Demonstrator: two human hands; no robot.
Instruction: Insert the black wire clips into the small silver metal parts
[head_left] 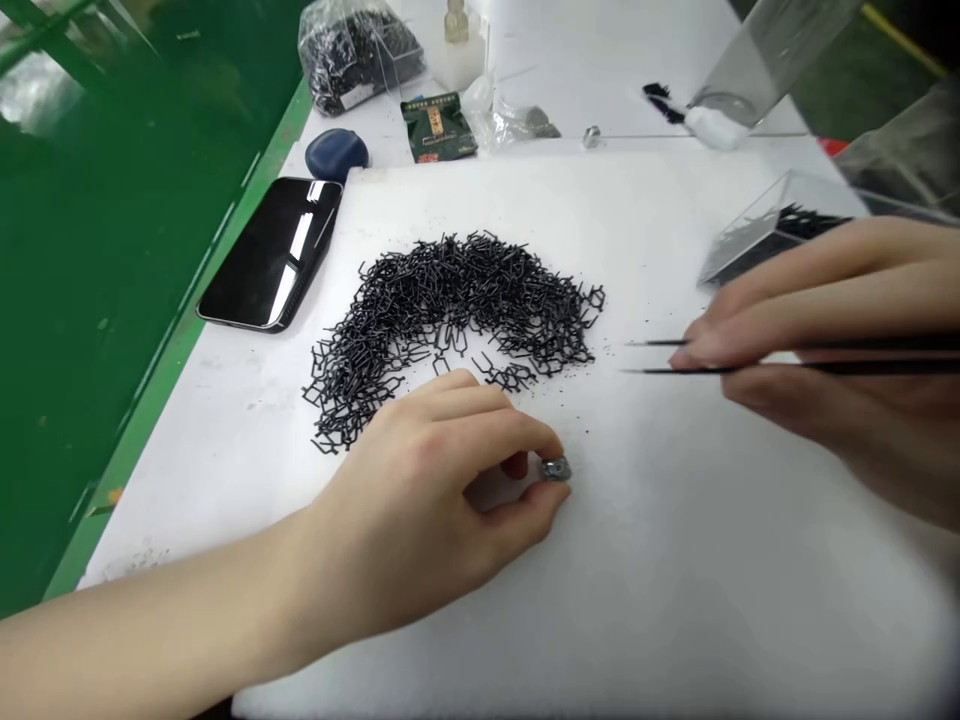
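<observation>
Between the thumb and forefinger of my left hand (442, 480) is a small grey metal part (556, 468), pinched just over the white board (675, 580). My right hand (832, 320) grips a pair of black tweezers (675, 371), whose two tips point left and stand slightly apart with nothing between them. Beyond my left hand, a curved heap of small black forked pieces (465, 280) lies on the board. A few of these pieces are spread singly along the heap's inner edge, close to my left knuckles.
A black phone (274, 250) and a dark blue rounded object (337, 154) lie at the left edge. Behind are a bag of black pieces (360, 50), a green packet (439, 127) and a small metal part (592, 136). A clear box (750, 235) stands behind my right hand.
</observation>
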